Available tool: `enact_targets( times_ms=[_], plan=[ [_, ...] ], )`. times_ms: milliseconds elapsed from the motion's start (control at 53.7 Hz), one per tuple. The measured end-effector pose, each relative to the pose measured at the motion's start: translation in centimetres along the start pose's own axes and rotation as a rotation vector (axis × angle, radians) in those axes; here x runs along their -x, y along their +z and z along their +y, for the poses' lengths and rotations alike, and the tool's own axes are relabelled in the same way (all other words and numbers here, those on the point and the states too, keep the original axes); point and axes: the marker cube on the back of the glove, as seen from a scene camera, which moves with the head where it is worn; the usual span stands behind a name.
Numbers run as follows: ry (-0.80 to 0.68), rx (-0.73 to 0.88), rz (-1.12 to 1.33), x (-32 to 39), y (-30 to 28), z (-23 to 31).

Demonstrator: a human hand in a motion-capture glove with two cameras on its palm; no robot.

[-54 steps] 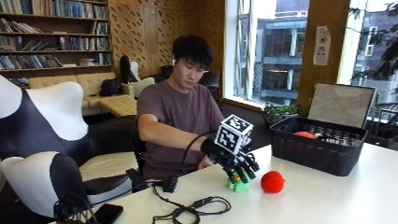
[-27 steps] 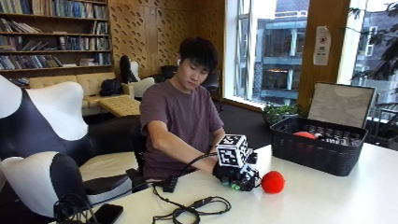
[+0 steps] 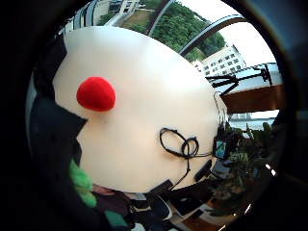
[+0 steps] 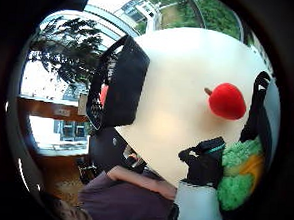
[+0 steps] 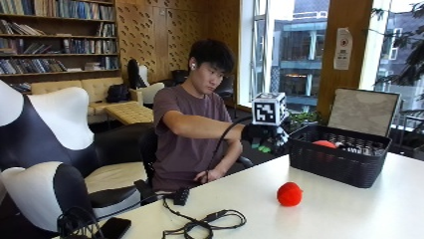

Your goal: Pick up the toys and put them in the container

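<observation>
In the outside view my gloved right hand is raised above the table, just left of the black basket, and grips a green plush toy that hangs below the fingers. The thumb side palm view shows this green toy with a yellow patch close against the palm, and a bit of it shows in the little finger side view. A red plush toy lies on the white table below the hand; it is also the red toy in both palm views. The basket holds other toys, one red.
A black cable lies coiled near the table's near-left edge, the same cable seen from the palm. The person's bare left hand rests at the table edge. A flat board stands behind the basket. A black-and-white chair stands at the left.
The hand was down on the table beside the red toy, gripping the green toy. It has now lifted up and toward the basket with the green toy in it. The red toy stayed put.
</observation>
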Motion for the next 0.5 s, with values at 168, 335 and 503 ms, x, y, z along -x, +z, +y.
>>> enact_targets(
  times_ms=[168,335,503],
  plan=[
    [0.003,-0.116,0.029,2.7,-8.1,-3.1],
    [-0.059,-0.18,0.028,8.8,-13.0,-6.6],
    [-0.149,-0.189,0.143,18.0,-13.2,-10.6]
  ],
)
